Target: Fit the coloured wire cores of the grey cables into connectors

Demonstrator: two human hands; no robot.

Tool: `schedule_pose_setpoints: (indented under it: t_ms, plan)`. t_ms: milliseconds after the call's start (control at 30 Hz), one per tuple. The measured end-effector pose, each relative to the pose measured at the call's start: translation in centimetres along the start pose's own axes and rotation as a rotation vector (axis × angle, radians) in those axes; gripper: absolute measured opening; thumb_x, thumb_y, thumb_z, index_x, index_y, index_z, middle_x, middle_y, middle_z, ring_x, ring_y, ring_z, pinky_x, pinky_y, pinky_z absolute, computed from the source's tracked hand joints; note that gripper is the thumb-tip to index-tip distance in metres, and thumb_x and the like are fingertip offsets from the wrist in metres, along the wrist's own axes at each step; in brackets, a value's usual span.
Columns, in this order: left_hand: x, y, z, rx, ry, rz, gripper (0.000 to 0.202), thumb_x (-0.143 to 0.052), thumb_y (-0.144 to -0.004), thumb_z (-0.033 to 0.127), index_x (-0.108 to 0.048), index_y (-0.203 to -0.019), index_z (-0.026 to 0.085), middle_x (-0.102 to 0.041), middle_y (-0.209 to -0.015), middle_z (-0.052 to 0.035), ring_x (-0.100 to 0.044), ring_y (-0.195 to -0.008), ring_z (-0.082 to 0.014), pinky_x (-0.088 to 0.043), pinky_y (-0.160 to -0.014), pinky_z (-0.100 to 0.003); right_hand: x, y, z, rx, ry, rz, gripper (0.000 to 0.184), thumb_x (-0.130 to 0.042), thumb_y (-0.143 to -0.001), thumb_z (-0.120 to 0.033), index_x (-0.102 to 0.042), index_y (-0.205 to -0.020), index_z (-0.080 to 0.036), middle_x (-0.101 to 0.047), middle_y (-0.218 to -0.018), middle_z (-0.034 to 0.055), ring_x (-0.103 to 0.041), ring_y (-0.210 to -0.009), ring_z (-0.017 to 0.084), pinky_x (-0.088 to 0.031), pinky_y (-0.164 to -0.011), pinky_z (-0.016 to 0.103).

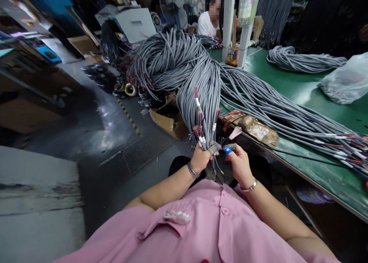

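Note:
My left hand (202, 156) is closed round a bunch of grey cables (204, 102) that hang off the green table's edge. Their stripped ends show coloured wires and white sleeves just above my fist. My right hand (238, 161) is close beside it, fingers pinched together on a cable end; one fingertip wears a blue cot, others grey ones. Both wrists wear metal bracelets. I am in a pink shirt.
The green table (299, 85) on the right carries a long heap of grey cables (273, 106), another coil (301, 60) and a plastic bag (345, 81). A cardboard box (169, 119) sits on the dark floor. A person in white (207, 23) works at the far end.

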State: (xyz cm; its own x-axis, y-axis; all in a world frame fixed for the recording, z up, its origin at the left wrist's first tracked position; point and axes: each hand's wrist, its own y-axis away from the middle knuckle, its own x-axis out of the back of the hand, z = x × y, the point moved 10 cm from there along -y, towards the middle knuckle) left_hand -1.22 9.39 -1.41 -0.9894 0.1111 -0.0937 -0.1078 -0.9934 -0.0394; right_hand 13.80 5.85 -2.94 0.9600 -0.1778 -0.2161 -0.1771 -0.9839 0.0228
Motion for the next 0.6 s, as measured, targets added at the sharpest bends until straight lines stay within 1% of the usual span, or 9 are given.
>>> schedule_pose_setpoints:
  t_ms: [200,267,367,467,533,600]
  plan:
    - [-0.3,-0.1,0.2,0.020,0.018,-0.014,0.029,-0.074,-0.070,0.038,-0.061,-0.062,0.012,-0.059,-0.052,0.0008,-0.040,-0.037,-0.0041,-0.030,-0.038,-0.019,-0.2,0.0,0.0,0.000,-0.037,-0.064,0.021,-0.069,-0.079,-0.040,-0.067,-0.085,-0.020,-0.059,-0.073,-0.0013,-0.047,-0.060,0.009,-0.041,-0.056,0.022]
    - [-0.4,-0.1,0.2,0.036,0.022,-0.018,0.029,-0.074,-0.069,0.038,-0.061,-0.062,0.012,-0.059,-0.051,0.0008,-0.040,-0.036,-0.0041,-0.029,-0.038,-0.019,0.0,-0.2,0.6,-0.029,-0.112,-0.077,0.025,-0.066,-0.081,-0.044,-0.067,-0.086,-0.020,-0.059,-0.073,-0.0012,-0.047,-0.059,0.009,-0.042,-0.056,0.022]
    - [-0.5,-0.1,0.2,0.060,0.034,-0.043,0.030,-0.075,-0.068,0.039,-0.061,-0.062,0.012,-0.059,-0.051,0.0007,-0.040,-0.036,-0.0041,-0.029,-0.038,-0.019,0.6,-0.7,1.8,-0.090,-0.242,-0.064,0.038,-0.057,-0.084,-0.055,-0.067,-0.086,-0.019,-0.061,-0.075,0.0014,-0.049,-0.058,0.010,-0.043,-0.055,0.023]
    - [-0.9,-0.3,0.2,0.086,0.036,-0.100,0.031,-0.074,-0.068,0.039,-0.061,-0.061,0.012,-0.058,-0.051,0.0009,-0.039,-0.036,-0.0040,-0.028,-0.037,-0.019,1.3,-1.7,3.1,-0.183,-0.342,-0.037,0.048,-0.052,-0.083,-0.064,-0.067,-0.084,-0.018,-0.062,-0.075,0.0027,-0.050,-0.056,0.010,-0.044,-0.053,0.023]
    - [-1.4,-0.6,0.4,0.099,0.035,-0.161,0.031,-0.074,-0.069,0.039,-0.060,-0.060,0.012,-0.058,-0.051,0.0007,-0.039,-0.035,-0.0039,-0.028,-0.036,-0.019,1.6,-2.5,3.7,-0.256,-0.421,-0.030,0.048,-0.053,-0.081,-0.066,-0.067,-0.084,-0.019,-0.063,-0.076,0.0020,-0.050,-0.054,0.009,-0.045,-0.051,0.023]
    - [-2.0,-0.9,0.5,0.127,0.027,-0.232,0.032,-0.074,-0.068,0.039,-0.060,-0.058,0.011,-0.058,-0.050,0.0004,-0.038,-0.035,-0.0038,-0.027,-0.036,-0.019,1.6,-3.3,3.7,-0.306,-0.479,-0.062,0.045,-0.057,-0.079,-0.064,-0.067,-0.086,-0.020,-0.064,-0.078,0.0016,-0.051,-0.054,0.009,-0.046,-0.051,0.023]
